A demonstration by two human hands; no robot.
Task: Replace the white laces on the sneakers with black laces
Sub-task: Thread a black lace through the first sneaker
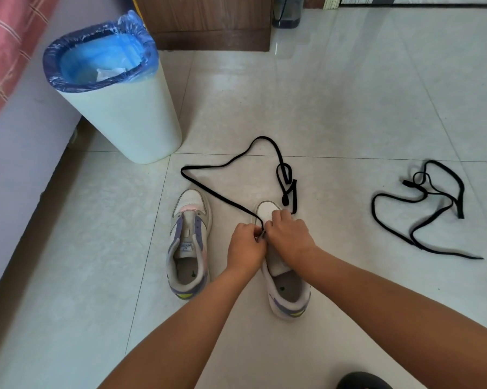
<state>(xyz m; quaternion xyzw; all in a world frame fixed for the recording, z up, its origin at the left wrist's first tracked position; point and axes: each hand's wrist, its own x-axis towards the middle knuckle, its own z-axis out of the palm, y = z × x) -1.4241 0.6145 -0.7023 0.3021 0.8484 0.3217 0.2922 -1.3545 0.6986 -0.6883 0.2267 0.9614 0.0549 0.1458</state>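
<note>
Lacing the right-hand sneaker

I see my left hand and right hand pinching a black lace over one sneaker; the other sneaker sits at nine o'clock, a spare lace at three.

Both hands, left and right, fingers curled, side by side, forearms outstretched.

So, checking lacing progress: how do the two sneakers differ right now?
The left sneaker stands untouched with bare eyelets; the right sneaker has both hands, left and right, working a black lace at it. The left sneaker is fully visible; the right's front is mostly covered. Both show no white laces.
</note>
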